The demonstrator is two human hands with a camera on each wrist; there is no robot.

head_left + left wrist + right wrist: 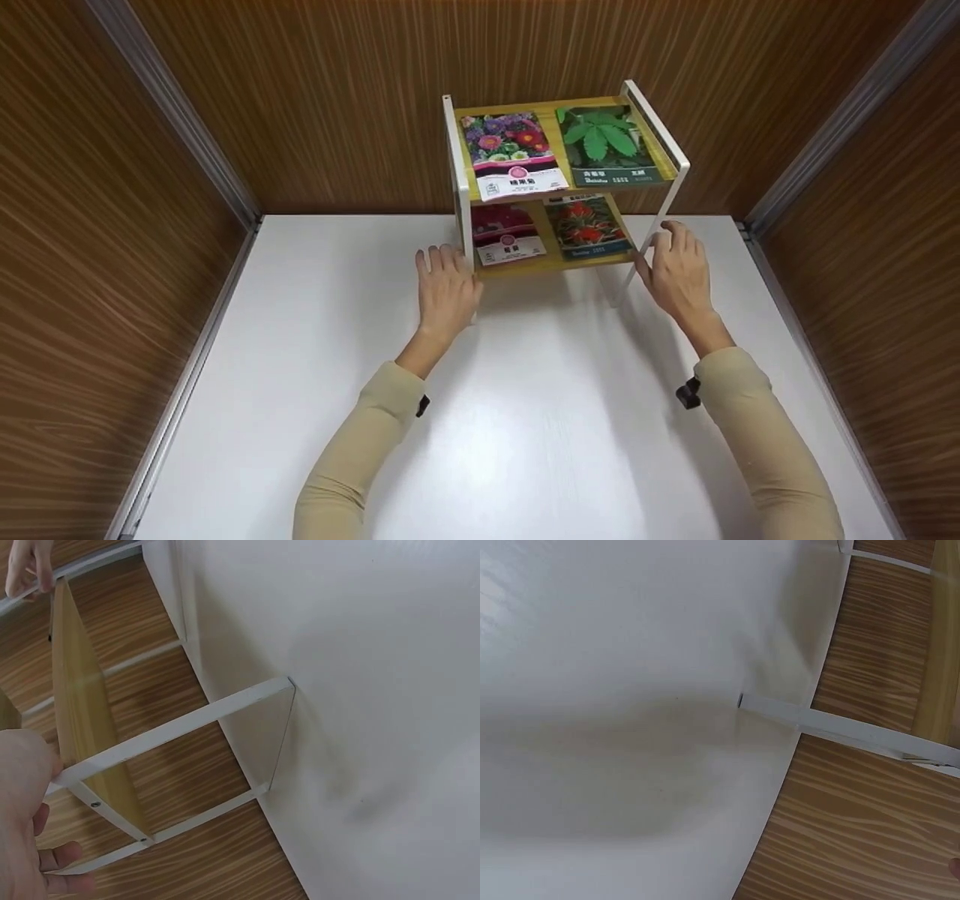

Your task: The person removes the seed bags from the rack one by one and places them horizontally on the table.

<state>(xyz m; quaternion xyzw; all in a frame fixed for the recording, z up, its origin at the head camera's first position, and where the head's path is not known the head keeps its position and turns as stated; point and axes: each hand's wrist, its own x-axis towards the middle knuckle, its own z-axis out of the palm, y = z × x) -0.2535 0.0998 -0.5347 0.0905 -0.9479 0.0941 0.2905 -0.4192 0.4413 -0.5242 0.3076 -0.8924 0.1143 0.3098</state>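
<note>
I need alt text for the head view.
A person's left grip and right grip hold the sides of a two-tier shelf toward the back of a white table. Above lie a mixed-flower card and green-leaf card; below, a magenta-flower card and red-flower card.

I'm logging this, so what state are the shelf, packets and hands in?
Shelf: upright, loaded on both levels
Mixed flower packet: face up, upper left
Leaf packet: face up, upper right
Pink flower packet: face up, lower left, partly hidden
Red flower packet: face up, lower right, partly hidden
Left fingers: holding shelf's left side
Right fingers: holding shelf's right side
</note>
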